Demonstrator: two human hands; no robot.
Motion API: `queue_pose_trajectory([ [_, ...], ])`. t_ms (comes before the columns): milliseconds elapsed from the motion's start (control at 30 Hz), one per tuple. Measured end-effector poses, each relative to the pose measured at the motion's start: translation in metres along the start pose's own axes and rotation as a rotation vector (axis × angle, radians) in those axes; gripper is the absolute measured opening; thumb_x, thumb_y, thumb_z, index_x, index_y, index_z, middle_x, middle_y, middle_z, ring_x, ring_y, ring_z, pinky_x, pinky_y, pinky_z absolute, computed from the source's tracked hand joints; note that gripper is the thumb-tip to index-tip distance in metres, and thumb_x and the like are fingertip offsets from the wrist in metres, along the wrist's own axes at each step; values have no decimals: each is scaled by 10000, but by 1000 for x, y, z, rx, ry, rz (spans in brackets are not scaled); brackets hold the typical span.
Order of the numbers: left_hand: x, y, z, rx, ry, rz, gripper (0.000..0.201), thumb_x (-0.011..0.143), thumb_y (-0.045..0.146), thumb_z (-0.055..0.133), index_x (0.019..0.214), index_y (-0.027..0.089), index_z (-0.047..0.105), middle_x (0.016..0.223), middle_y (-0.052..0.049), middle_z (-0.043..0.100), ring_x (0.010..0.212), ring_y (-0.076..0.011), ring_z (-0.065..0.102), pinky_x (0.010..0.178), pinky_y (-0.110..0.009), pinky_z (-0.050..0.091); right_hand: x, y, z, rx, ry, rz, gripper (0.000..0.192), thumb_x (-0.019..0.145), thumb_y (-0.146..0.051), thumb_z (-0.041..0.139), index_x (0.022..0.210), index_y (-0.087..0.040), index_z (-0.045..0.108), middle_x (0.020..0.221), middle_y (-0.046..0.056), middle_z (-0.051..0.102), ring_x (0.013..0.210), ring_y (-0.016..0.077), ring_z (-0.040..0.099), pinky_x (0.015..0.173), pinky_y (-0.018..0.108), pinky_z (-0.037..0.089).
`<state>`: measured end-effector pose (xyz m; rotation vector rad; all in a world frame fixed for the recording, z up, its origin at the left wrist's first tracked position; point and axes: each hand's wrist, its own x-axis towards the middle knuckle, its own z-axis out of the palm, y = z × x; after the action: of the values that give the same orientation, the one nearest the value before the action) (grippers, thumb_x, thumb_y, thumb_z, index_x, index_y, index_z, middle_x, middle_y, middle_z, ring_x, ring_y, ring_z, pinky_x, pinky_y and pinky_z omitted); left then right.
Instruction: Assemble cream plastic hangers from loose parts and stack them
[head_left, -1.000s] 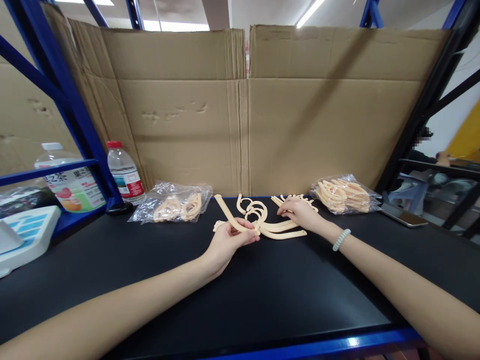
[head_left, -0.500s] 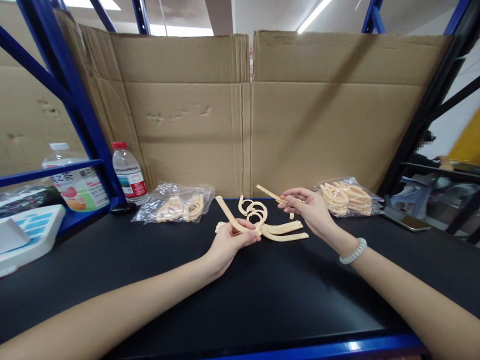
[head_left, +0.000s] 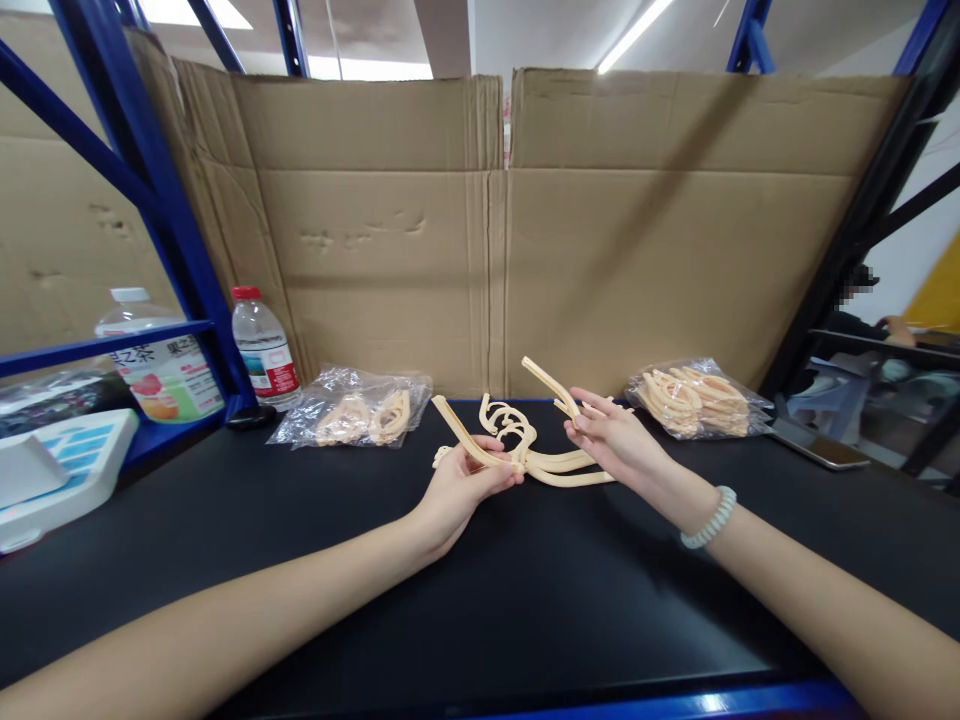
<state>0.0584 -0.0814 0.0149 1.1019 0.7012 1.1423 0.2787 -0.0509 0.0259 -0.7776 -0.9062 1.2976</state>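
My left hand (head_left: 469, 485) is closed on a cream-coloured curved strip (head_left: 463, 432), which slants up and left out of the fingers. In my right hand (head_left: 615, 435) is another cream curved strip (head_left: 550, 380), pinched near its lower end and pointing up and left. Between the hands, a loose group of similar curved pieces (head_left: 562, 480) lies on the black tabletop, some of them ring-shaped (head_left: 513, 418). My right hand covers part of this group. What the strips are made of I cannot tell for sure.
Clear plastic bags of similar pieces lie at the back left (head_left: 360, 410) and back right (head_left: 697, 397). A red-capped bottle (head_left: 264, 350) stands by the blue frame, and a phone (head_left: 821, 447) lies at right. Cardboard (head_left: 390, 240) walls the back. A person (head_left: 862, 310) is far right.
The strip in my right hand has turned, so its curve and wider side now show. My right hand has shifted slightly down and rotated. My left hand holds its place.
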Motion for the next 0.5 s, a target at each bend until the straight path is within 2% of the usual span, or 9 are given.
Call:
queue_pose_trajectory([
  [100,-1,0,0,-14,2,20,462,622,181,814,956,139,498,751,-22,703,722,-136,677,810,-299,518,0,5,2,13,-48,73,349,643,-15,700,935,-201,658,830,18,586,778,144,624,901,318,540],
  [200,-1,-1,-1,-24,-14,46,461,636,161,802,956,154,470,746,-15,701,713,-123,664,822,-309,510,-4,8,6,6,-98,84,300,652,-32,701,896,-199,649,861,23,590,850,160,633,952,323,514],
  [300,-1,-3,-2,-31,-46,76,445,658,136,782,949,169,447,747,-3,691,738,-121,654,829,-309,498,-11,11,10,-60,-139,41,248,664,-123,753,857,-200,619,845,13,602,860,165,637,874,314,539],
  [400,-1,-4,-2,-13,-80,96,423,678,122,764,938,179,435,746,6,680,761,-120,643,815,-290,485,-16,13,16,-201,-217,27,270,651,-219,785,849,-186,604,789,-2,612,758,132,621,735,270,540],
  [500,-1,-5,-2,28,-107,121,392,692,136,753,915,186,435,770,9,674,748,-120,634,795,-286,476,-20,14,22,-350,-282,-6,302,639,-245,781,875,-174,608,802,6,639,747,135,622,733,284,521],
])
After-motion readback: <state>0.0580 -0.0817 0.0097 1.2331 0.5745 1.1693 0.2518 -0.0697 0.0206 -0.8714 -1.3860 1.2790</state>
